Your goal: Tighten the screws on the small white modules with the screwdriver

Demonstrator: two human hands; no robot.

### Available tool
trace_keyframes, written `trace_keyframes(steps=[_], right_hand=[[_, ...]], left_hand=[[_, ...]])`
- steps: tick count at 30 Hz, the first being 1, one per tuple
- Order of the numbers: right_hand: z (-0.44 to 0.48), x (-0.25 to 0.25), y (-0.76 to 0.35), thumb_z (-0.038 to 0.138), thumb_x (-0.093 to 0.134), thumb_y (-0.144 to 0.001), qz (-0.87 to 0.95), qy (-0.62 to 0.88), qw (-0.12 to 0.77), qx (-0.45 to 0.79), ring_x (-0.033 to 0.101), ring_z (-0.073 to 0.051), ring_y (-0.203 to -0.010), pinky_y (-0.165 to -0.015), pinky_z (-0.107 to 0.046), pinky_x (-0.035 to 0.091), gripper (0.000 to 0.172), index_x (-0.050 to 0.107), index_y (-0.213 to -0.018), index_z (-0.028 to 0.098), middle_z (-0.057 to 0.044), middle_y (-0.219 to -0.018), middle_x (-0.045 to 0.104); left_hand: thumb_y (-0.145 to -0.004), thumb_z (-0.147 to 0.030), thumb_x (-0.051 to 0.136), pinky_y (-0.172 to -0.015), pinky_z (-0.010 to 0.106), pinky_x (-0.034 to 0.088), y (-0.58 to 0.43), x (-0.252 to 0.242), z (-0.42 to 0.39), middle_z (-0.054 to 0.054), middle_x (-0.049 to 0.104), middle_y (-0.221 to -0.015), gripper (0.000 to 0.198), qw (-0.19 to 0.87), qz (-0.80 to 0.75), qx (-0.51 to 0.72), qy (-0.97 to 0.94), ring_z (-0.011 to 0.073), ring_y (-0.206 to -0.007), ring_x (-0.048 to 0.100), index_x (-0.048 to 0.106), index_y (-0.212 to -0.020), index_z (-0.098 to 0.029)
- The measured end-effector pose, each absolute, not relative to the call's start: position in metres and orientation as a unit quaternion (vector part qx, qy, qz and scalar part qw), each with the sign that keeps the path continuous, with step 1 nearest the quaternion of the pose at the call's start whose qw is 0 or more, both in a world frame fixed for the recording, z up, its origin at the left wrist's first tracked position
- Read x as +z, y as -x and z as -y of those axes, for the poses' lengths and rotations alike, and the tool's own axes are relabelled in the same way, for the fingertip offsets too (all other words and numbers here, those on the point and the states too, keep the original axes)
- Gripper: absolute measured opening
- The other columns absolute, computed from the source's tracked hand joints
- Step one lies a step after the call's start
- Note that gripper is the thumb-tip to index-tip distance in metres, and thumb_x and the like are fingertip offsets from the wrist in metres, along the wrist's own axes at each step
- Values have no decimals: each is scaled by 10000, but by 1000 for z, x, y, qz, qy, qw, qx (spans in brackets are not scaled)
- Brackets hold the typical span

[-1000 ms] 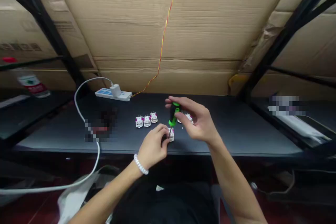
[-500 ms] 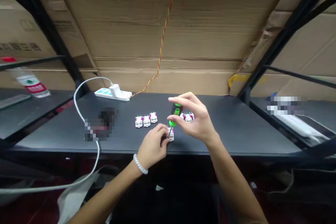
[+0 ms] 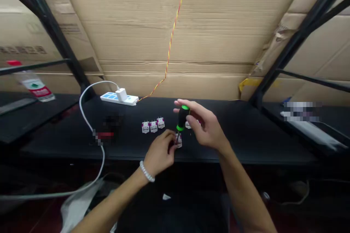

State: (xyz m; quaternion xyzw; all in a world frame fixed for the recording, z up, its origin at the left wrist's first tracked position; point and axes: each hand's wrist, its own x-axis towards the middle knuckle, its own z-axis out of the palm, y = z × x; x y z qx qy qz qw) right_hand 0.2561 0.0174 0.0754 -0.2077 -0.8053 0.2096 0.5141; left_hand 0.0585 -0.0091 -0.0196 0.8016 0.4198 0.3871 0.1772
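inside right hand [image 3: 206, 127], green-handled screwdriver [image 3: 181, 118]

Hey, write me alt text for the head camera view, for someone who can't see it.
A person's right hand holds a green-and-black screwdriver, its tip at a small white-and-magenta module beside the left hand. Three more modules lie in a row on a dark bench, below a white power strip and a cardboard wall.

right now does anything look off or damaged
The cardboard sheet behind the bench is torn and crumpled at upper right, and a twisted red-and-yellow wire runs loose up it. A plastic bottle leans tilted on the left shelf.
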Motion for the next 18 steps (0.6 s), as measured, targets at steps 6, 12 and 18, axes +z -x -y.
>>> trace_keyframes(steps=[6,12,18], right_hand=[[-19,76,-253,263,703,-1015,799,226,542,130,707,-207,-941,-828,-372,642,356,728,-1369,291,-72,-1120,736],[-17,69,-254,225,585,-1049,807,187,524,199,741,-269,-1201,-1002,-477,652,512,581,-1554,303,-121,-1402,713],[-14,75,-251,249,763,-979,803,201,547,126,730,-212,-961,-800,-365,656,404,718,-1378,299,-73,-1139,745]], left_hand=[[-909,-50,593,-896,392,570,-60,-19,9,67,672,-1082,178,166,-422,386,-804,241,-969,677,597,-910,-228],[-882,-30,597,-861,392,563,-65,-18,11,65,659,-1083,204,143,-448,362,-805,250,-950,681,574,-905,-231],[-886,-43,598,-832,392,550,-68,-16,13,67,658,-1066,190,129,-454,366,-802,261,-956,677,566,-883,-231]])
